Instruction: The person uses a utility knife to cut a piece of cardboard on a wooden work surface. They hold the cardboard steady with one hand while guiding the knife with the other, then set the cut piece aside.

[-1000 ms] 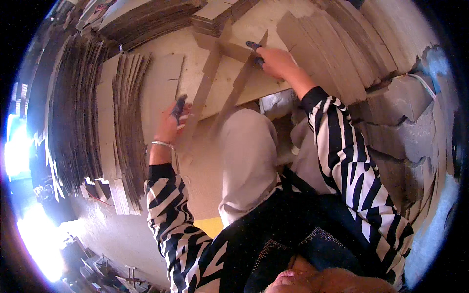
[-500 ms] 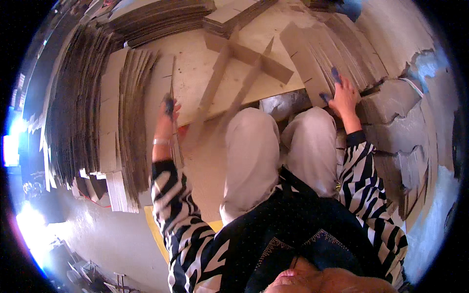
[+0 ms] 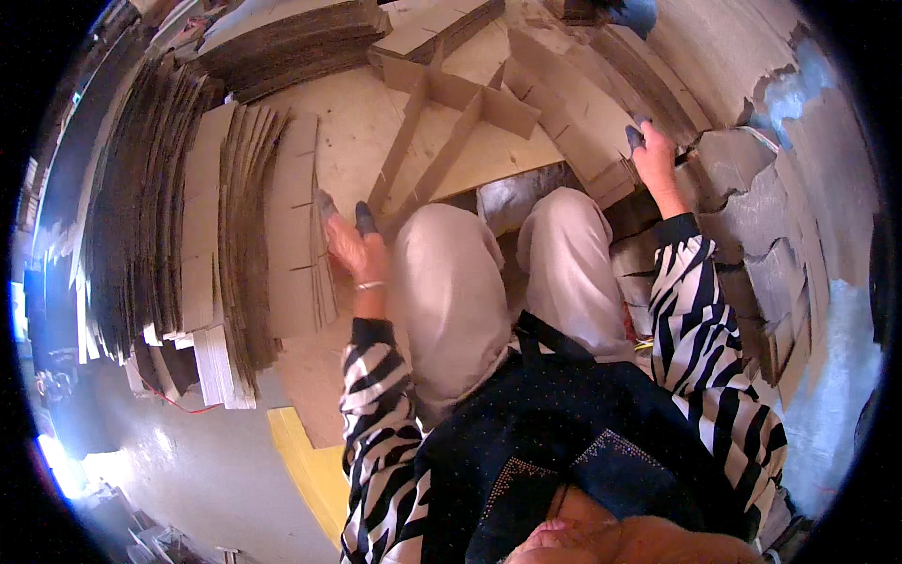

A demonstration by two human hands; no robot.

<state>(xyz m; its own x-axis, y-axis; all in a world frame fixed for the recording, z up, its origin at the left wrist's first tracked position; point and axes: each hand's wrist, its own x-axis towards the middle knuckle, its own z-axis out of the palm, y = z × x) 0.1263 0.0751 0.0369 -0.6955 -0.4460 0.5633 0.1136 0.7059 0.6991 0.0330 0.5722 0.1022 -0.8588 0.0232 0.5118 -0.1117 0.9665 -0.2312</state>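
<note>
My left hand (image 3: 355,246) has dark covers on its thumb and a finger. Its thumb stands apart from the fingers, which reach the right edge of slotted cardboard strips (image 3: 293,235) on the left. My right hand (image 3: 655,158), with similar covers, is at the outer edge of more slotted cardboard strips (image 3: 587,117). Its thumb and finger are close together at a strip's edge, the other fingers partly hidden. Between the hands, a lattice of interlocked cardboard strips (image 3: 453,91) stands on the board: one crosswise strip meets two long ones that run toward my knees.
Tall stacks of cardboard (image 3: 141,207) stand at the far left, with another pile (image 3: 291,47) behind. A flat stack (image 3: 442,23) lies at the back of the wooden board (image 3: 329,103). Grey bundles (image 3: 742,179) stand right of my knees. A yellow edge (image 3: 305,461) shows at lower left.
My left hand has moved right relative to the strips beside it, its thumb now showing apart. The thumb and finger of my right hand have come closer together. The whole view has shifted slightly.
</note>
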